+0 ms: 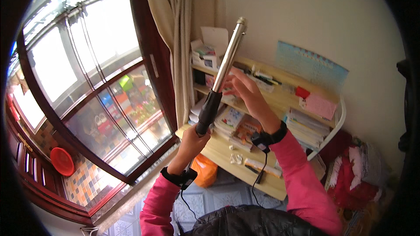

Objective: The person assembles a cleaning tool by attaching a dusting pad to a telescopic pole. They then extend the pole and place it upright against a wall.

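Head camera looks down on two pink-sleeved arms raised in front of a wooden bench [262,183] with a shelf above it. Left hand [192,137] is clenched around the bottom end of a long rod [221,76], its fingers wrapped on the black grip section. From there the rod rises tilted up and to the right, its silver metal tube ending high above the bench, in front of an open cardboard box [210,46]. Right hand [247,91] is just right of the rod at mid-height, fingers spread and loosely curved toward the tube; whether they touch it cannot be told. Both wrists wear black bands with cables. Stacked books [306,129] lie on the bench right of the rod, and a beige curtain [175,39] hangs left of it.
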Tool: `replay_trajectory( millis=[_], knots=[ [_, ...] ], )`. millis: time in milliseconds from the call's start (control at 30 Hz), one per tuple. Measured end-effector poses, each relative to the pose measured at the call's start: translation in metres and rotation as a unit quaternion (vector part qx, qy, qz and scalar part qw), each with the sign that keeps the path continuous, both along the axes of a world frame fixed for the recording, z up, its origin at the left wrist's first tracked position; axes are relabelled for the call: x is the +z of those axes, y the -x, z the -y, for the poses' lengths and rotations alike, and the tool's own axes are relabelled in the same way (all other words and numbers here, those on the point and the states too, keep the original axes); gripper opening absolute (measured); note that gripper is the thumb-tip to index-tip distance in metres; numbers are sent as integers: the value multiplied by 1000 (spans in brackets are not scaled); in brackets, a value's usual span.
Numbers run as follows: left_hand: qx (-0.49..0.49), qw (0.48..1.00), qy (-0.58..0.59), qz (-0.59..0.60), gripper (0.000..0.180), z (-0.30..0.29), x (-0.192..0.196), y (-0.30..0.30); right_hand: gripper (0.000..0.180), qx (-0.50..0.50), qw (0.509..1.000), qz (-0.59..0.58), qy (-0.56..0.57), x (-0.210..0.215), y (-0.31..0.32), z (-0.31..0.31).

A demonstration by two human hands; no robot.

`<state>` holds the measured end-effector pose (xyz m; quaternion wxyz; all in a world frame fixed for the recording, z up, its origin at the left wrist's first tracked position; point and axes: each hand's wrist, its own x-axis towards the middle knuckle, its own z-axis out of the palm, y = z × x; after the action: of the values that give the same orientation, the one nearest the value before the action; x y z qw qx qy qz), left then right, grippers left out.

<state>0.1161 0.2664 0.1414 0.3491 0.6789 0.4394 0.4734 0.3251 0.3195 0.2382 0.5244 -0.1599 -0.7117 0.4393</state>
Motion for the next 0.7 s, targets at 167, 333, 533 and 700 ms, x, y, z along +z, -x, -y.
replay_trajectory(
  millis=[167,333,533,700],
  knots=[
    [16,990,1,139,2,11,94,31,68,34,995,25,92,-43,23,26],
    [-20,987,68,141,3,42,112,27,71,28,997,-66,23,-34,36,32],
    [-47,981,166,92,6,62,58,10,44,95,992,-79,24,20,52,31],
    [-49,977,191,85,12,75,27,14,36,65,985,-153,55,31,58,34]
  ],
)
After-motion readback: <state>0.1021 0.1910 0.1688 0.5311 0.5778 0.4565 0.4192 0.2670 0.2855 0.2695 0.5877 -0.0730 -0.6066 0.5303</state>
